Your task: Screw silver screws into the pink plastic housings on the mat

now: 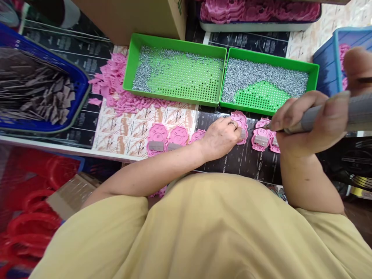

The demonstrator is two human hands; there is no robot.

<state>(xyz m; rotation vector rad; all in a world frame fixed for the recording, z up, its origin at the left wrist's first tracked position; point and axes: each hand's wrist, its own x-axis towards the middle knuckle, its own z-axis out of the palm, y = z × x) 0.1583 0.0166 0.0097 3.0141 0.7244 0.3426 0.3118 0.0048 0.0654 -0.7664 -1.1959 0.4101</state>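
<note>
A row of pink plastic parts with small grey plates lies along the table's front edge, such as the leftmost part (pixel 157 138) and another one (pixel 178 137). My left hand (pixel 221 136), a ring on one finger, rests with its fingers curled on a pink part (pixel 241 124) in the middle of the row. My right hand (pixel 312 120) is closed round a grey powered screwdriver (pixel 328 116) whose tip points left towards another pink part (pixel 260 136).
Two green perforated trays (pixel 132 58) (pixel 315 71) with several small silver screws stand behind the row. Loose pink pieces (pixel 112 83) are piled left of them. A blue basket (pixel 78 83) of dark flat pieces is at far left, a cardboard box (pixel 139 15) behind, red rings (pixel 31 217) below.
</note>
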